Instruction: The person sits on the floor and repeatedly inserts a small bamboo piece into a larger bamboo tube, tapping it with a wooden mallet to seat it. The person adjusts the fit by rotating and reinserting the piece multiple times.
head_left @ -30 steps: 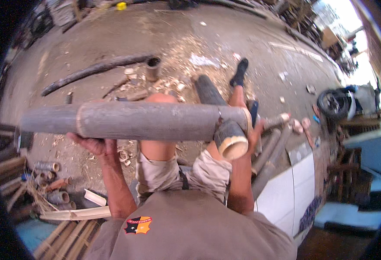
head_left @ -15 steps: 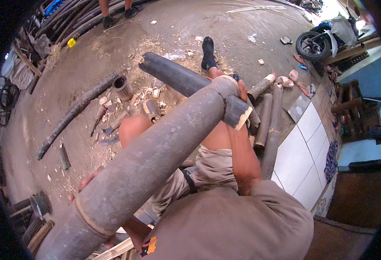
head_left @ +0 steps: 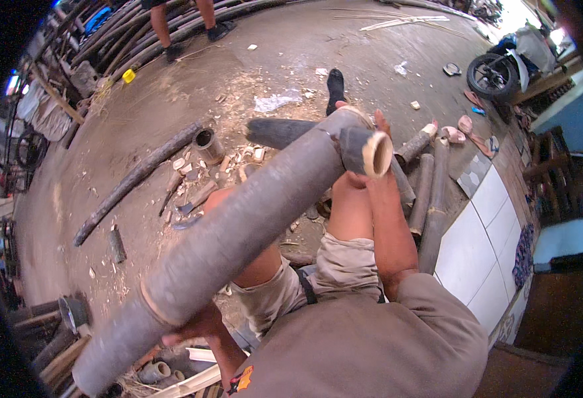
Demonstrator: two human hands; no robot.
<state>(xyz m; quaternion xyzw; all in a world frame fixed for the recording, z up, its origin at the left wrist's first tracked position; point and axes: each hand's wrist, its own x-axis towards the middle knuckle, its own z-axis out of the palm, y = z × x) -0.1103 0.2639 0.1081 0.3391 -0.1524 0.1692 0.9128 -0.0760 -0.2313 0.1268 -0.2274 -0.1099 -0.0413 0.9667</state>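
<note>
A thick grey bamboo tube (head_left: 238,229) lies diagonally across my lap, its near end at the lower left. Close to its far end a short, dark bamboo piece (head_left: 356,151) sticks out sideways, its pale cut rim facing right. My right hand (head_left: 379,125) grips the far end from behind and below, fingertips showing past the rim. Under the lower part, by a ring-like node, my left hand (head_left: 202,324) supports the tube; its fingers are partly hidden beneath. Beyond, a darker bamboo tube (head_left: 278,131) is partly covered by the one I hold.
Wood chips (head_left: 238,162) litter the floor, with a curved blade (head_left: 190,207) among them. A long dark pole (head_left: 135,182) and a short hollow tube (head_left: 208,144) lie to the left. Bamboo lengths (head_left: 423,192) rest beside white tiles (head_left: 467,242). Another person's legs (head_left: 160,30) stand far off.
The bamboo tube has rolled, so the side piece now shows its round opening. My left hand has shifted from the tube's far side to beneath its near side. The view has shifted slightly.
</note>
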